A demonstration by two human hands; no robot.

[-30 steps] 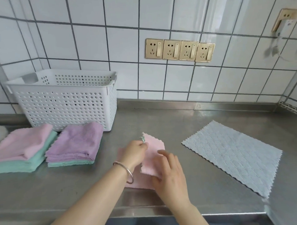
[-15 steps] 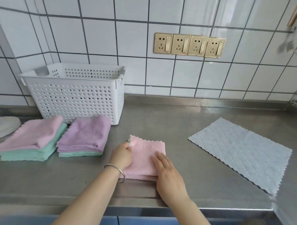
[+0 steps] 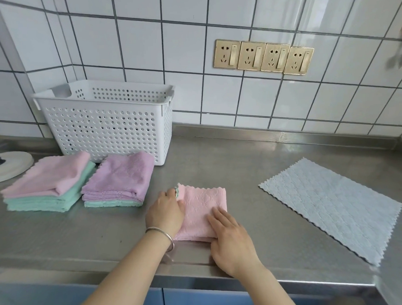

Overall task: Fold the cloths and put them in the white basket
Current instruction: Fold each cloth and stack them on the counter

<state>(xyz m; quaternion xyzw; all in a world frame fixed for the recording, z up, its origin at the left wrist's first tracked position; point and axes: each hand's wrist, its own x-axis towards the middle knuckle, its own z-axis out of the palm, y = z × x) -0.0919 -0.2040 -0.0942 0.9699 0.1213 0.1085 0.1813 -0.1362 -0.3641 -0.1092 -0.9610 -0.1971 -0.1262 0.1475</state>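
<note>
A pink cloth (image 3: 204, 205), folded into a small square, lies on the steel counter near its front edge. My left hand (image 3: 164, 211) grips its left edge with the fingers curled. My right hand (image 3: 231, 241) rests flat on its near right corner, fingers spread. A pale blue cloth (image 3: 331, 206) lies unfolded to the right. Two folded stacks sit to the left: a pink and green stack (image 3: 47, 184) and a purple stack (image 3: 120, 179) with green underneath. The white perforated basket (image 3: 106, 122) stands behind them against the wall.
A white round object (image 3: 7, 165) lies at the far left of the counter (image 3: 230, 162). Four gold wall sockets (image 3: 262, 57) are set in the tiled wall above. The counter's front edge runs just below my wrists.
The pink cloth's raised half has come down flat, closing the fold. My left hand now holds the left edge on the counter. The camera view has shifted a little leftward.
</note>
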